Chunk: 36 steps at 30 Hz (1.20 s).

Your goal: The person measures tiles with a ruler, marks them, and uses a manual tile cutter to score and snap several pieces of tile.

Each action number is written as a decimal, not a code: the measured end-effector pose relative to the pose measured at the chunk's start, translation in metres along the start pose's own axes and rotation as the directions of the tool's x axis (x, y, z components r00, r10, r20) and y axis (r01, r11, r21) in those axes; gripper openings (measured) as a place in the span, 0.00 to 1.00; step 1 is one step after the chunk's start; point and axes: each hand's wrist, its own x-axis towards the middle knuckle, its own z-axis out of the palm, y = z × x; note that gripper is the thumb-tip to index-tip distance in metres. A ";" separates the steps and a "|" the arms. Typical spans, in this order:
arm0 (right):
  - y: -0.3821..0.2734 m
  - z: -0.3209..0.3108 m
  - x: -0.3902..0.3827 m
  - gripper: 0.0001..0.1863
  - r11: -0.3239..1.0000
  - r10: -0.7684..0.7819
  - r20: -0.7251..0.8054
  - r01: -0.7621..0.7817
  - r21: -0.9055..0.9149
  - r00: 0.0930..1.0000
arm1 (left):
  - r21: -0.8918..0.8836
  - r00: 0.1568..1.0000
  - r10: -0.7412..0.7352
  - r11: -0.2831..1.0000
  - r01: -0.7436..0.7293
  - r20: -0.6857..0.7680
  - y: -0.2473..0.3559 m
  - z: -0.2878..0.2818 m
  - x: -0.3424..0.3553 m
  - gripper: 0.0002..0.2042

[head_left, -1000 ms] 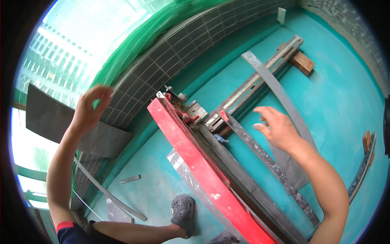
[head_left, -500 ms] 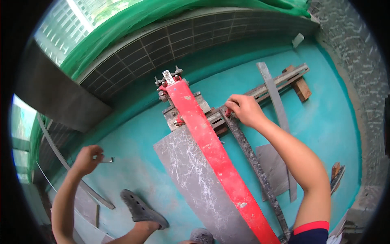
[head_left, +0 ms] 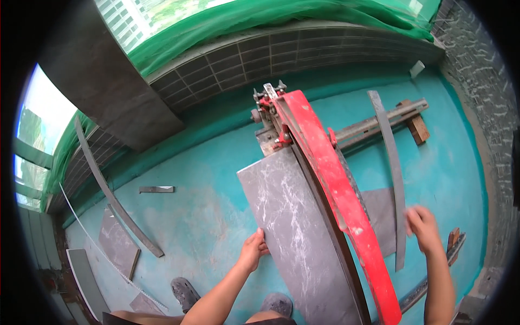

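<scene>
A long grey tile with white veins [head_left: 292, 233] lies along the left side of a tile cutter with a red beam [head_left: 338, 189]. My left hand [head_left: 252, 252] is at the tile's left edge, thumb against the edge and fingers curled at it; the undersides of the fingers are hidden. My right hand [head_left: 424, 227] hovers right of the red beam, beside a long narrow grey strip [head_left: 392, 162]. Its fingers are loosely bent and somewhat apart, with nothing visible in them. A dark rail [head_left: 325, 216] shows between tile and beam. The cutter's metal head [head_left: 271, 116] sits at the far end.
A short offcut [head_left: 157, 189] lies on the turquoise floor at left, near a curved grey strip [head_left: 114, 200] and a broken tile piece [head_left: 116, 241]. A slotted metal bar [head_left: 379, 119] rests on a wood block [head_left: 417, 129]. Green netting [head_left: 260, 19] tops the low tiled wall.
My left hand has come right, from above the short offcut to the tile's edge. My right hand has left the cutter's dark bar and moved nearer and right. The view has shifted.
</scene>
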 end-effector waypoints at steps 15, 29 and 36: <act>0.292 0.147 -0.396 0.18 0.525 0.664 0.362 -0.753 0.397 0.654 | -0.404 0.997 0.011 0.914 0.020 0.075 0.025 0.076 -0.026 0.32; 0.263 0.160 -0.376 0.14 0.326 0.713 0.038 -0.379 0.866 0.700 | 0.023 0.998 0.058 0.998 -0.059 0.037 0.039 0.111 -0.022 0.29; 0.283 0.147 -0.365 0.09 0.297 0.759 -0.028 -0.308 0.904 0.650 | 0.531 0.983 0.003 0.841 -0.103 0.185 0.042 0.106 -0.008 0.27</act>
